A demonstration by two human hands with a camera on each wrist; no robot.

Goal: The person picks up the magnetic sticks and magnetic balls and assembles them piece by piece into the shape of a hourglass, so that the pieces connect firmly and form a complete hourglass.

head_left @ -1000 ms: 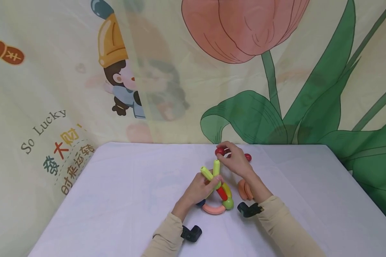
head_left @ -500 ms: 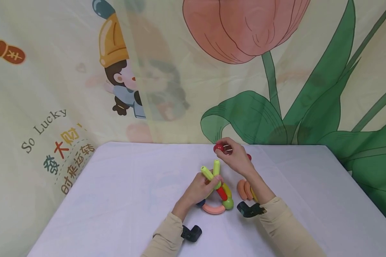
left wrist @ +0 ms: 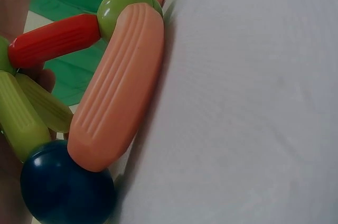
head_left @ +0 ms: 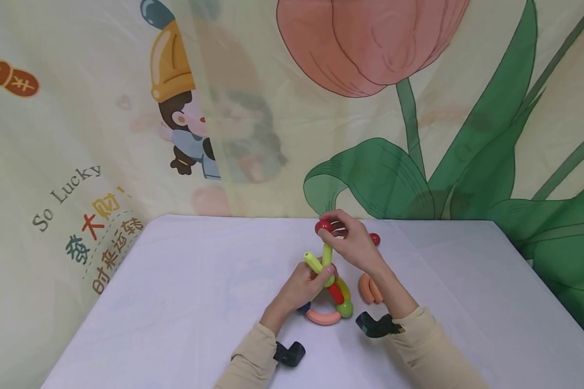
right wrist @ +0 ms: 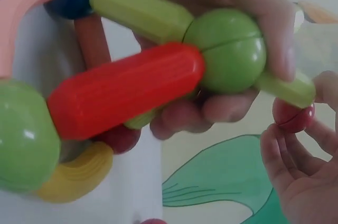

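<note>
Taking the upper green ball (right wrist: 227, 49) as our landmark, we see the left hand (head_left: 297, 284) just left of it, thumb and fingers gripping it. Below and left of that ball sits the blue ball (left wrist: 68, 184), while the leaning stick (head_left: 313, 262) rises up and left from it. Above it, the red ball (head_left: 323, 227) is pinched in the right hand (head_left: 355, 246), seemingly at the tip of the upright stick (head_left: 327, 255); whether the two have joined, we cannot tell. To do this well, we would brace the upper green ball, clear our fingertips from the stick's end and press the red ball straight along it, since a sideways push might twist the joints. Below and right of our landmark, the red stick (right wrist: 129, 89) slopes to the lower green ball (head_left: 345, 308). Farther right lie orange curved pieces (head_left: 365, 288); above and right, a loose red ball (head_left: 375, 239).
</note>
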